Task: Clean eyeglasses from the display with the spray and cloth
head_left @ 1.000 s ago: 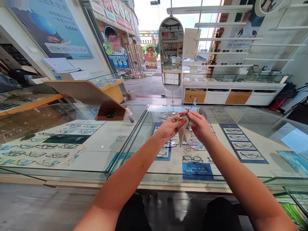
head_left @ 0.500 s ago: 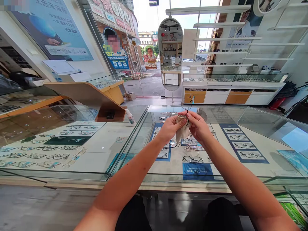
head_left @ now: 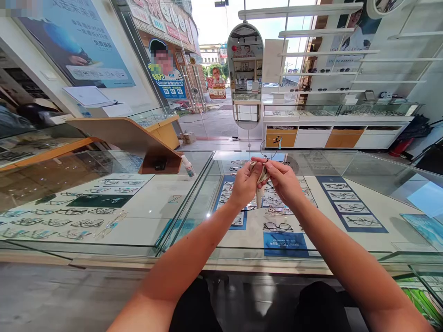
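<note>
Both hands meet in front of me, above the glass display counter (head_left: pixel 194 203). My left hand (head_left: pixel 246 184) is closed on a bunched beige cloth (head_left: pixel 259 198), whose end hangs down between the hands. In the pinched fingers of my right hand (head_left: pixel 285 180) is a pair of glasses (head_left: pixel 263 148); a thin dark temple with a light-blue tag sticks up beyond the fingertips. Fingers and cloth hide most of the frame and the lenses. Below the hands, under the glass, more eyeglasses (head_left: pixel 278 227) lie in rows beside a blue card (head_left: pixel 285 244).
A small white spray bottle (head_left: pixel 188 166) stands left of my hands, near a tilted wooden stand (head_left: pixel 155 159). Eyeglasses in rows (head_left: pixel 51 222) fill the left case. An oval mirror (head_left: pixel 246 76) and shelves with sunglasses (head_left: pixel 323 71) are at the back.
My left hand has turned and its fingers have drawn the cloth tighter, so less of it hangs down. The glasses remain in my right hand, slightly shifted.
</note>
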The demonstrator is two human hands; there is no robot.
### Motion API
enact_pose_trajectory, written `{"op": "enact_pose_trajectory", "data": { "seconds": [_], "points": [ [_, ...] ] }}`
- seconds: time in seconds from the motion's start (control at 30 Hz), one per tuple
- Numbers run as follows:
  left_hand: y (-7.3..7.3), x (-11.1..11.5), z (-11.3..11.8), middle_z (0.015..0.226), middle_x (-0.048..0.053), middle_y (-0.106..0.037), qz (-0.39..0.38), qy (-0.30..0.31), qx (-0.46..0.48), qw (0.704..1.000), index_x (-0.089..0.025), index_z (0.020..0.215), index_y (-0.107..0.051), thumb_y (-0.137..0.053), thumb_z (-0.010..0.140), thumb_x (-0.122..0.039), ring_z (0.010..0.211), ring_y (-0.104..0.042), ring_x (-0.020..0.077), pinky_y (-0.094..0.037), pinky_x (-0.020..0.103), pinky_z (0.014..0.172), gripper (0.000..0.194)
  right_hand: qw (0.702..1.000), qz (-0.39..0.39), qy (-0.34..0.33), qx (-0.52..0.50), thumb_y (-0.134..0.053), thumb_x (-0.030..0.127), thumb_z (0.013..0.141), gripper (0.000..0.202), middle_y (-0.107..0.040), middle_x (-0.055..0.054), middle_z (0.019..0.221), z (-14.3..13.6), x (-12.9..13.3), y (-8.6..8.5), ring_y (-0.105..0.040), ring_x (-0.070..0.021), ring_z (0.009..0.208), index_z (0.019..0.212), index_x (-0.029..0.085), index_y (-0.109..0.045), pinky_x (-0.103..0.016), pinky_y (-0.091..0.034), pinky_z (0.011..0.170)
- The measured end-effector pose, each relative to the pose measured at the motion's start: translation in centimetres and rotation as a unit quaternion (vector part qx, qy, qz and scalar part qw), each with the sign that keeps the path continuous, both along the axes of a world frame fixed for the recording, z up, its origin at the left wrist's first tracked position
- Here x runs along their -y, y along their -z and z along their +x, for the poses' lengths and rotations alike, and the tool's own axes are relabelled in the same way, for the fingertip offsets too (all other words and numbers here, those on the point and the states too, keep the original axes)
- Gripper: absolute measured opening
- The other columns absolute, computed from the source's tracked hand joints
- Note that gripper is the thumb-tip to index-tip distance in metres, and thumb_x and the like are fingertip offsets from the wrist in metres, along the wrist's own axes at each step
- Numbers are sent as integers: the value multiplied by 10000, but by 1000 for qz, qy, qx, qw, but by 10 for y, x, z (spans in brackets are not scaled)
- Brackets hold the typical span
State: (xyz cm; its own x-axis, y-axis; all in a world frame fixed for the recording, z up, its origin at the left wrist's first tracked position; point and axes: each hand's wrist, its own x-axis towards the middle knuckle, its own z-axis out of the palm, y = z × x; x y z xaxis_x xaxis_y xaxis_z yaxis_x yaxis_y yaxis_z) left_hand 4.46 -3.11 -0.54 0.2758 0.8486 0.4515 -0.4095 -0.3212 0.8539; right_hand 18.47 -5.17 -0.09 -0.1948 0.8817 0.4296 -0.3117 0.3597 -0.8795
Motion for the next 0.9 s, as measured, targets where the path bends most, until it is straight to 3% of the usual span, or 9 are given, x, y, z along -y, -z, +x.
{"op": "enact_pose_trajectory", "data": {
  "seconds": [0.17, 0.33, 0.43, 0.5, 0.63, 0.77, 0.9],
  "points": [
    [0, -3, -5, 639, -4, -630, -25, 41, -46, 998, -181, 914, -631, -681, 917, -808, 536, -572, 124, -444, 245, 494, 629, 1000, -2, 20, 10, -789, 588, 966, 389, -688, -16, 808, 6, -2, -1, -571, -161, 641, 1198, 286, -866, -344, -517, 655],
    [0, -9, -6, 817, 29, -699, 3, 63, -52, 997, -177, 985, -696, -759, 880, -772, 765, -647, 163, -523, 282, 707, 607, 997, -7, 67, 28, -782, 594, 962, 371, -757, -35, 1003, 11, -3, -4, -606, -177, 808, 1168, 299, -873, -329, -507, 704],
    [-3, -11, -9, 872, 38, -684, 58, 20, -79, 995, -178, 944, -719, -700, 941, -752, 838, -613, 169, -511, 301, 813, 575, 997, 15, 76, -1, -785, 580, 957, 318, -791, -39, 1147, 15, -4, -10, -683, -221, 1056, 1093, 308, -877, -374, -556, 930],
    [-10, -10, -16, 848, 37, -650, 95, -33, -112, 989, -184, 903, -721, -636, 995, -730, 803, -564, 161, -480, 299, 776, 560, 995, 26, 93, -29, -788, 586, 945, 302, -792, -42, 1212, 20, -5, -15, -690, -240, 1166, 1058, 316, -860, -404, -551, 1029],
    [-32, -6, -39, 749, 29, -594, 157, -67, -201, 965, -200, 841, -720, -602, 1043, -655, 693, -486, 154, -406, 304, 652, 512, 987, 25, 156, -41, -743, 616, 949, 331, -758, -51, 1326, 34, -8, -22, -682, -263, 1255, 1103, 327, -789, -435, -579, 1010],
    [-49, 2, -58, 724, 28, -634, 210, -6, -376, 903, -213, 824, -734, -638, 1037, -503, 672, -520, 156, -388, 303, 618, 373, 984, 26, 170, -37, -698, 588, 968, 330, -745, -66, 1335, 40, -11, -24, -681, -264, 1259, 1133, 308, -755, -443, -583, 1009],
    [-38, 6, -55, 646, -2, -598, 216, 52, -571, 791, -220, 699, -649, -729, 927, -368, 582, -479, 148, -310, 314, 570, 283, 987, 19, 157, -28, -678, 557, 976, 324, -748, -72, 1327, 37, -11, -21, -681, -261, 1257, 1149, 295, -758, -438, -576, 1026]
  ]
}}
